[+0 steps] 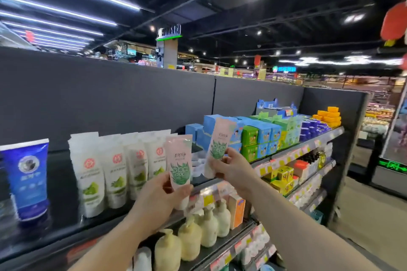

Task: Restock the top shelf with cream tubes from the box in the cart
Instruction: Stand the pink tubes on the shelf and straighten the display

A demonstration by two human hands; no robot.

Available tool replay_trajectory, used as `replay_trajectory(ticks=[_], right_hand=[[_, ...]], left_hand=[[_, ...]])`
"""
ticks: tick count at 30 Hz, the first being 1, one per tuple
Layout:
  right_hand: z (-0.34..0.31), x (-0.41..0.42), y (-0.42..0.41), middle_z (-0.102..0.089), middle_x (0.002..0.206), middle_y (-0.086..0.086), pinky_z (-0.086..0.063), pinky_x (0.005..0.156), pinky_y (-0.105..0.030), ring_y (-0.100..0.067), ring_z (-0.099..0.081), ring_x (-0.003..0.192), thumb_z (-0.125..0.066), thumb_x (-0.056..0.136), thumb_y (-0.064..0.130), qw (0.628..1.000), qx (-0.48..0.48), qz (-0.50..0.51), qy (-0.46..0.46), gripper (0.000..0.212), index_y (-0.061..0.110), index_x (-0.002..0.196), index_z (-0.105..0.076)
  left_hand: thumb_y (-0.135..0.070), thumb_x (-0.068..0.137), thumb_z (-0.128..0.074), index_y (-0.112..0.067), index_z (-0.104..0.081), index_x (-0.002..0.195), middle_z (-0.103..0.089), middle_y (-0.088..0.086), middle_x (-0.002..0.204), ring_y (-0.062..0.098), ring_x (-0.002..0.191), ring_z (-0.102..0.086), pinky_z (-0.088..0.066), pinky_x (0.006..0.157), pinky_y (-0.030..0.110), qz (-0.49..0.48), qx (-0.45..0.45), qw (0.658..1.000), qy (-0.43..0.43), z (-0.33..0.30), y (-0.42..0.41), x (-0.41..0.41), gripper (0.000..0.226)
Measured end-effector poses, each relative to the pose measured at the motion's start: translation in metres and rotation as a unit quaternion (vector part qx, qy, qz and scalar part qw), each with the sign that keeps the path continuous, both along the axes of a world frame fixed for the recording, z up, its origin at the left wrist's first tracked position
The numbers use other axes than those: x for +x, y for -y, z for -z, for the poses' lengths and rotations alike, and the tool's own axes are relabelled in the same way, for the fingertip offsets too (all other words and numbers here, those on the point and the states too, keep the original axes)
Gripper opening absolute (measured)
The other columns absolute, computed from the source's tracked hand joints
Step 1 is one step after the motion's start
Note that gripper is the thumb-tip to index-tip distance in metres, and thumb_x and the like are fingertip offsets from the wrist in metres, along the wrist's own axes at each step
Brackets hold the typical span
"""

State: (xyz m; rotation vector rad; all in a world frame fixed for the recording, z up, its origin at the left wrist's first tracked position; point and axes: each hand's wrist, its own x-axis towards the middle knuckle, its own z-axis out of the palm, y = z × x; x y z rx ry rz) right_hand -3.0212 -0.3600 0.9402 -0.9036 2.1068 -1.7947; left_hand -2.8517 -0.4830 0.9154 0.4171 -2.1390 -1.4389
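I hold two pink cream tubes up at the top shelf (66, 224), one in each of my hands. My left hand (158, 200) pinches the lower part of the left pink tube (179, 165), thumb across its front, just beside the row of white tubes. My right hand (231, 167) grips the right pink tube (220, 143) near its lower part; this tube tilts toward the blue boxes (211, 125). Four white tubes with green leaves (119, 171) stand on the shelf in a row, and one blue tube (27, 178) stands farther left. Four cream pump bottles (198, 233) show on the shelf below.
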Motion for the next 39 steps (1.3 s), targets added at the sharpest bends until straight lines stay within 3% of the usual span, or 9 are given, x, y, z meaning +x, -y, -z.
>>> replay_trajectory(ticks=[3,7,11,15,20,29,33,37,39], right_hand=[[-0.002,-0.038,0.030,-0.069,0.096,-0.017,-0.056,0.086,-0.052,-0.035,-0.067,0.088,-0.073,0.080,0.033,0.997,0.019,-0.040,-0.056,0.028,0.020,0.103,-0.064],[0.008,-0.068,0.063,-0.062,0.086,-0.010,-0.048,0.060,-0.021,-0.015,-0.057,0.068,-0.068,0.090,0.020,0.987,0.048,-0.109,-0.106,0.026,0.005,0.110,-0.061],[0.012,-0.083,0.082,-0.069,0.102,-0.003,-0.055,0.082,-0.032,-0.017,-0.064,0.087,-0.070,0.088,0.026,0.970,0.087,-0.161,-0.161,0.026,0.015,0.110,-0.060],[0.006,-0.092,0.080,-0.064,0.112,0.007,-0.054,0.086,-0.034,-0.015,-0.061,0.102,-0.069,0.088,0.032,0.954,0.107,-0.212,-0.181,0.033,0.022,0.118,-0.057],[0.010,-0.104,0.072,-0.063,0.121,0.007,-0.046,0.065,-0.016,-0.014,-0.059,0.104,-0.069,0.088,0.033,0.949,0.117,-0.233,-0.179,0.037,0.024,0.121,-0.056],[0.007,-0.096,0.065,-0.066,0.100,0.015,-0.048,0.064,-0.018,-0.003,-0.062,0.090,-0.077,0.081,0.035,0.945,0.120,-0.283,-0.116,0.037,0.032,0.111,-0.056],[-0.014,-0.109,0.042,-0.067,0.101,0.009,-0.054,0.073,-0.026,-0.009,-0.064,0.091,-0.068,0.088,0.039,0.969,0.036,-0.211,-0.126,0.030,0.024,0.112,-0.059],[-0.022,-0.112,0.017,-0.073,0.099,0.001,-0.058,0.085,-0.033,-0.016,-0.070,0.091,-0.070,0.085,0.043,0.920,0.072,-0.383,-0.044,0.032,0.023,0.109,-0.063],[-0.015,-0.110,0.016,-0.075,0.100,0.003,-0.058,0.086,-0.038,-0.015,-0.072,0.092,-0.072,0.085,0.037,0.914,0.067,-0.397,-0.049,0.030,0.025,0.111,-0.065]], left_hand=[[-0.034,0.084,-0.070,-0.044,-0.056,0.100,-0.062,-0.026,0.100,-0.003,0.096,-0.057,-0.044,0.078,0.019,-0.047,0.017,0.999,-0.007,0.002,-0.001,-0.018,0.024],[-0.030,0.086,-0.069,-0.045,-0.054,0.087,-0.061,-0.034,0.078,-0.018,0.076,-0.055,-0.035,0.058,0.006,-0.136,0.014,0.990,-0.021,0.001,-0.016,-0.036,0.021],[-0.029,0.087,-0.069,-0.042,-0.058,0.092,-0.063,-0.034,0.079,-0.019,0.075,-0.057,-0.039,0.055,0.003,-0.196,0.018,0.980,-0.016,-0.002,-0.031,-0.050,0.019],[-0.025,0.086,-0.071,-0.032,-0.065,0.109,-0.072,-0.019,0.098,-0.012,0.085,-0.064,-0.046,0.059,0.003,-0.245,0.040,0.968,-0.030,0.003,-0.043,-0.060,0.024],[-0.027,0.085,-0.070,-0.040,-0.062,0.102,-0.069,-0.020,0.100,-0.001,0.093,-0.064,-0.047,0.061,0.010,-0.272,0.053,0.960,-0.027,0.001,-0.059,-0.070,0.022],[-0.028,0.087,-0.068,-0.047,-0.056,0.097,-0.065,-0.024,0.100,-0.002,0.095,-0.062,-0.047,0.066,0.011,-0.285,0.016,0.958,-0.020,-0.011,-0.063,-0.087,0.024],[-0.029,0.086,-0.070,-0.045,-0.058,0.098,-0.063,-0.027,0.096,-0.008,0.093,-0.059,-0.043,0.062,0.007,-0.280,-0.015,0.960,-0.009,-0.014,-0.064,-0.099,0.023],[-0.026,0.085,-0.072,-0.041,-0.061,0.107,-0.066,-0.021,0.105,-0.006,0.096,-0.061,-0.047,0.066,0.009,-0.260,-0.039,0.965,-0.016,-0.019,-0.065,-0.120,0.029],[-0.020,0.084,-0.073,-0.034,-0.061,0.117,-0.065,-0.021,0.108,-0.004,0.098,-0.061,-0.049,0.066,0.008,-0.261,-0.047,0.964,-0.020,-0.020,-0.066,-0.130,0.038]])
